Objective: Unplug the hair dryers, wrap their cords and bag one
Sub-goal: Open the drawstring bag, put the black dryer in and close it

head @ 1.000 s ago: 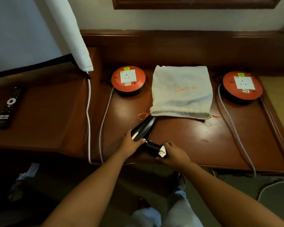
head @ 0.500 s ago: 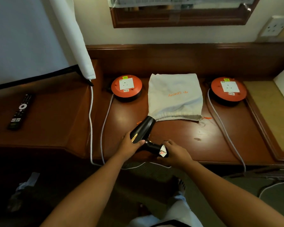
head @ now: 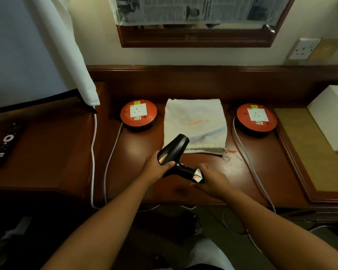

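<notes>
Above the desk [head: 242,172], left hand [head: 156,168] grips the black hair dryer [head: 175,151] body; right hand [head: 211,178] clasps its handle.

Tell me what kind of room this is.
Probably a hotel room: a built-in wooden desk under a framed mirror, a TV remote on the side ledge, and a branded drawstring bag for the hair dryer.

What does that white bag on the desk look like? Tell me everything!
The white bag is a soft cloth pouch lying flat on the wooden desk between two orange socket reels. Orange lettering runs across it, upside down from here. Its gathered opening faces the person, an orange drawstring poking out. The black hair dryer overlaps its near left corner.
</notes>
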The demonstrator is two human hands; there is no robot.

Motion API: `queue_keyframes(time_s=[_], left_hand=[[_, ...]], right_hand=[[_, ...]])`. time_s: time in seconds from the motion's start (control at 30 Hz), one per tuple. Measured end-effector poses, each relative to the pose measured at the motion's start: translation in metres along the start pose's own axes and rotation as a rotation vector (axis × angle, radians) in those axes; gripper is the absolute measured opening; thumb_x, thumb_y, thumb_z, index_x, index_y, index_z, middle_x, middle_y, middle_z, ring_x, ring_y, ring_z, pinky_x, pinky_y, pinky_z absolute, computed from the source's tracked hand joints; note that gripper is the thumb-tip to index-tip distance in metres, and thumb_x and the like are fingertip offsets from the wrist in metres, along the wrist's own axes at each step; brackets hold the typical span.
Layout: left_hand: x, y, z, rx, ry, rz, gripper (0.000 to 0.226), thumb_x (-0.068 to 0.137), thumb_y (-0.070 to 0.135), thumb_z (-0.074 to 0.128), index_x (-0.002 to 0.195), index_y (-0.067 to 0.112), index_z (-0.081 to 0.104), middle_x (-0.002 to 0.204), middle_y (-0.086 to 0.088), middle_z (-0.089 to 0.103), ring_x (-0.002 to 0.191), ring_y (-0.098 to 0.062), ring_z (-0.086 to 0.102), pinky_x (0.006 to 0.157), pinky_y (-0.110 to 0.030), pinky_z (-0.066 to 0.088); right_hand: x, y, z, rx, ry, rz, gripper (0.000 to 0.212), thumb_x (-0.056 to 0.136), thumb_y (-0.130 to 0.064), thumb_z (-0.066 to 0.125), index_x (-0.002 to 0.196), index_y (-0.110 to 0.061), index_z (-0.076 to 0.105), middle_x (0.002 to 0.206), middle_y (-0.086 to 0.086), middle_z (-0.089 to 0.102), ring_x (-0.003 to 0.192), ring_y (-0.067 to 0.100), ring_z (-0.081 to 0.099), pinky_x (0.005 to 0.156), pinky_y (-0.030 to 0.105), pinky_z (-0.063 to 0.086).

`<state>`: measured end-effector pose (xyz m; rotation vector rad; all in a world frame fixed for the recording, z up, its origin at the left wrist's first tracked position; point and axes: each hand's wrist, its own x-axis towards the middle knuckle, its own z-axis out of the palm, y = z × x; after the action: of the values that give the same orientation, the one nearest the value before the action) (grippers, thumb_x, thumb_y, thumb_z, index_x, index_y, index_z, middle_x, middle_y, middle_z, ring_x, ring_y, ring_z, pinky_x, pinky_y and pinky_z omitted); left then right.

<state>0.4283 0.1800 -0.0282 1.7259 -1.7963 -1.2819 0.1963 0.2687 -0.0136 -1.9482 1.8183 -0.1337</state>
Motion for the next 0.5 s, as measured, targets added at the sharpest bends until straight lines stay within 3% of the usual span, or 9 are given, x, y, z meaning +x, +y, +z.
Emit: queue_keyframes(time_s=[0.13,0.23,0.33,0.43,0.5], left_hand=[[0.026,0.013,0.017,0.023,-0.016,0.02,0.073,0.062,0.073,0.066,0.123,0.037,0.05,0.116,0.004,0.057,0.105,-0.016,0.058,0.09,-0.042,0.053],[0.044,0.024,0.027,0.023,-0.022,0.052,0.062,0.067,0.069,0.064,0.118,0.034,0.053,0.111,0.006,0.06,0.098,-0.012,0.06,0.087,-0.04,0.054],[0.056,0.038,0.037,-0.011,-0.02,0.054,0.056,0.078,0.055,0.067,0.125,0.027,0.052,0.115,0.003,0.059,0.102,-0.015,0.06,0.087,-0.034,0.052],[0.069,0.049,0.042,-0.087,-0.02,0.027,0.047,0.091,0.037,0.063,0.133,0.022,0.048,0.121,0.003,0.054,0.111,-0.016,0.056,0.085,-0.025,0.045],[0.077,0.05,0.041,-0.163,0.014,-0.035,0.044,0.096,0.038,0.053,0.136,0.02,0.049,0.12,0.002,0.054,0.114,-0.018,0.054,0.089,-0.029,0.046]], right_hand=[[0.014,0.028,-0.008,-0.002,-0.016,0.018,0.072,0.079,-0.062,0.06,0.134,-0.023,0.036,0.13,-0.004,0.047,0.098,0.017,0.059,0.069,0.029,0.049],[0.029,0.047,-0.017,-0.009,-0.013,0.043,0.072,0.081,-0.06,0.061,0.137,-0.023,0.036,0.131,-0.002,0.05,0.105,0.018,0.057,0.072,0.025,0.045],[0.045,0.065,-0.026,-0.036,-0.021,0.051,0.068,0.081,-0.059,0.061,0.136,-0.025,0.038,0.131,-0.001,0.051,0.108,0.018,0.055,0.072,0.023,0.038],[0.062,0.083,-0.033,-0.097,-0.019,0.049,0.068,0.081,-0.061,0.058,0.136,-0.027,0.037,0.13,-0.001,0.053,0.103,0.02,0.059,0.069,0.027,0.043],[0.068,0.09,-0.037,-0.112,-0.004,0.041,0.067,0.081,-0.06,0.058,0.135,-0.026,0.039,0.13,-0.002,0.052,0.103,0.02,0.06,0.068,0.028,0.045]])
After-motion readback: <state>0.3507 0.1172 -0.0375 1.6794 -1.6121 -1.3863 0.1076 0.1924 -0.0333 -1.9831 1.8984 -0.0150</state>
